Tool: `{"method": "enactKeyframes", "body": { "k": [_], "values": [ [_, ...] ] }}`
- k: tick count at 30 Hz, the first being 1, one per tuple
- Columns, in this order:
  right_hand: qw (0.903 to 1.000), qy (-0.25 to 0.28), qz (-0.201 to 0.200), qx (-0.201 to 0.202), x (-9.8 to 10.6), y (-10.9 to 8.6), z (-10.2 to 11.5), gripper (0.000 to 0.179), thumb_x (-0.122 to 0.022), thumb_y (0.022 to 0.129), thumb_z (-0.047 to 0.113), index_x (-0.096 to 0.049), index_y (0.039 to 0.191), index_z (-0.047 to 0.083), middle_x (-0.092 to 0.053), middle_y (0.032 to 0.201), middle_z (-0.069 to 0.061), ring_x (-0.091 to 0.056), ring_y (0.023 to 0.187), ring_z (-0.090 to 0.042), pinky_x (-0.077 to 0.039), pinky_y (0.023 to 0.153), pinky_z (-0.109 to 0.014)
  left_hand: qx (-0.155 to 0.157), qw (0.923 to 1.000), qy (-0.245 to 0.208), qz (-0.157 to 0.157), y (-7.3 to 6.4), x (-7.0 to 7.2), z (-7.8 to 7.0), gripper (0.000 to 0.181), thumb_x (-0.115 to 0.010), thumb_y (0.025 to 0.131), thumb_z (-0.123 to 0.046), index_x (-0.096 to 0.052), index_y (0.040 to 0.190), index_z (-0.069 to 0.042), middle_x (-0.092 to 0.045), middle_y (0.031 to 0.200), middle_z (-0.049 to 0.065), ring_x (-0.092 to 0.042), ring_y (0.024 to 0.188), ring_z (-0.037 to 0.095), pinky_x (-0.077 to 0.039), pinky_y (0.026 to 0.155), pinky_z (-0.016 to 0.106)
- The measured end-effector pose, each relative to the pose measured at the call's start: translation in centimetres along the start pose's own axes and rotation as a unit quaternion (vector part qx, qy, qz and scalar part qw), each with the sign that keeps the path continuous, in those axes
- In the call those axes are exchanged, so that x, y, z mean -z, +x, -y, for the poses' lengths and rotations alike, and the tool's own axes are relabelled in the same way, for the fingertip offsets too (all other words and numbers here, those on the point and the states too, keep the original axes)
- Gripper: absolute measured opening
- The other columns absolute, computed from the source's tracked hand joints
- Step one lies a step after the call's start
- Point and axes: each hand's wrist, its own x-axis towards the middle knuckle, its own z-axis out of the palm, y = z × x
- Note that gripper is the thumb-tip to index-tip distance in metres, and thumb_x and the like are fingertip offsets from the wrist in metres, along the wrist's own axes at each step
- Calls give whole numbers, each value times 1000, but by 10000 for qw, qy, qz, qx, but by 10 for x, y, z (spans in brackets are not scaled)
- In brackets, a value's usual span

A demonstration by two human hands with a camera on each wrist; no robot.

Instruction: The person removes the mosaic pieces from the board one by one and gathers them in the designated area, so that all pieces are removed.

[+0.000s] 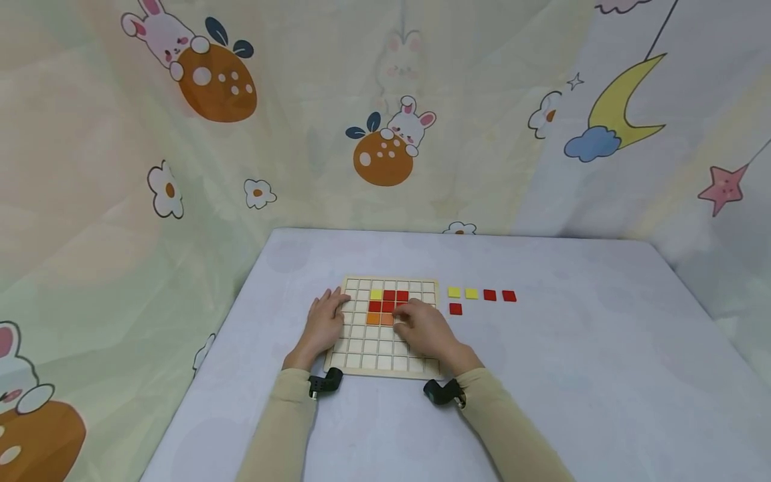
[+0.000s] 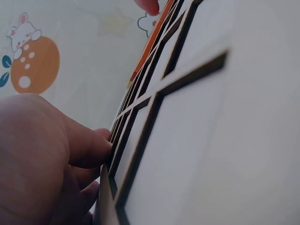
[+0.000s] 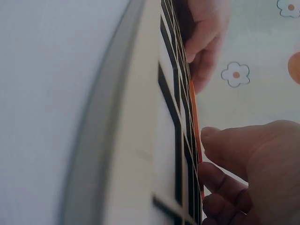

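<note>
A pale wooden grid board (image 1: 379, 365) lies on the table. In its upper middle cells sit a yellow tile (image 1: 376, 294), several red tiles (image 1: 375, 306) and two orange tiles (image 1: 373, 319). My left hand (image 1: 323, 323) rests along the board's left edge, its thumb (image 2: 91, 147) touching the side in the left wrist view. Over the board's right half is my right hand (image 1: 426, 329), bent at the fingers. Its thumb (image 3: 218, 138) and fingertips stand apart at the coloured tiles, with nothing visible between them. Part of the tile block is hidden under that hand.
Right of the board lie two loose yellow tiles (image 1: 454, 292) and, beyond and below them, red tiles (image 1: 490, 295). A pale cloth covers the table (image 1: 602, 368). A printed curtain (image 1: 301, 134) hangs behind it. Black wrist cameras (image 1: 326, 382) sit on both wrists.
</note>
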Motion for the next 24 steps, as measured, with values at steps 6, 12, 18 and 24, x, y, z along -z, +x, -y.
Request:
{"method": "enactKeyframes", "body": {
  "k": [6,12,18,24],
  "values": [
    [9998,-164,-68,89,-5,2,6,28,-71,89,24,-71,115,15,-60,97,7,-55,87,-11,-51,78,-28,-15,10000,-76,-18,0,2,-1,40,-45,96,-3,-56,134,-4,-32,157,14,-14,149,31,-1,122,45],
    [9993,-302,-138,186,-10,4,9,27,-72,88,25,-72,113,13,-60,96,6,-54,84,-11,-51,77,-27,-12,10000,-70,-48,-1,2,-1,39,-45,96,-3,-57,134,-4,-32,157,14,-15,149,31,-2,122,45],
    [9994,-253,-254,-10,-14,6,12,26,-73,88,23,-72,112,13,-62,100,2,-56,88,-14,-52,82,-30,-26,10000,-10,-57,-1,1,-1,39,-44,97,-3,-57,134,-4,-32,157,14,-15,149,32,-2,122,46],
    [9990,-74,-430,-111,-17,6,11,22,-74,87,20,-70,108,14,-60,104,1,-57,93,-17,-52,88,-33,-6,10000,-14,-47,-1,0,-1,40,-45,97,-4,-56,135,-4,-31,157,13,-15,149,31,-2,122,46]
  ]
}}
